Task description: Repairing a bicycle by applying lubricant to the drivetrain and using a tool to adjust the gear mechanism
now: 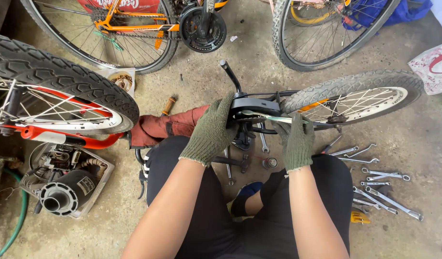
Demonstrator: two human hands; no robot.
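**Gloved hands at the upturned small bicycle**

Head view: The person sits on a concrete floor (259, 52), knees apart in black trousers, looking down at both hands, each in a knitted green glove. The left hand (212, 132) is clenched over the near left end of a black bicycle part (255, 104), fingers curled over its edge. A black lever-like rod (230, 74) rises from that part toward the far side. The right hand (297, 141) grips the shaft of a silver spanner (266, 117), which lies across the black part, its head pointing left toward the left hand. Both hands sit in the middle of the scene, just near of the small grey-tyred wheel (355, 93) that stretches away to the right.

On the floor to the right of the right knee lies a scatter of silver wrenches (381, 189), some touching one another. A yellow tool (359, 218) lies just near of them. To the left, a larger black tyre (62, 79) on a red frame (62, 139) fills the corner, and near of it a box holds a black motor-like cylinder (62, 194). A green hose (17, 220) curves along the near left edge. At the far side stand an orange-framed bicycle (134, 26) and another wheel (321, 33).
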